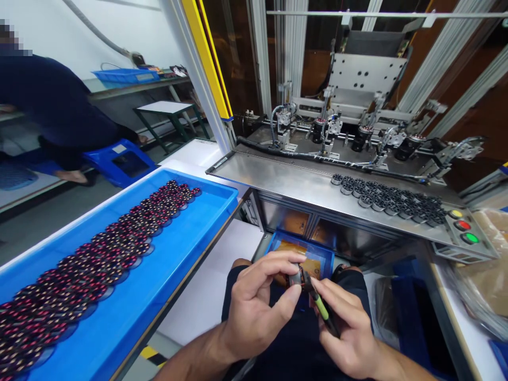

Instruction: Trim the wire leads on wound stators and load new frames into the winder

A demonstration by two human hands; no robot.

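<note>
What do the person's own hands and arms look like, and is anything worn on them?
Both are bare. The left hand and the right hand have no gloves, and no ring shows on the visible fingers. The left forearm and the right forearm show no sleeve, watch or band as far as the picture reaches.

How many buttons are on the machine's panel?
3, in a row on the panel: yellow button farthest, red button in the middle, green button nearest. None seems hidden.
</note>
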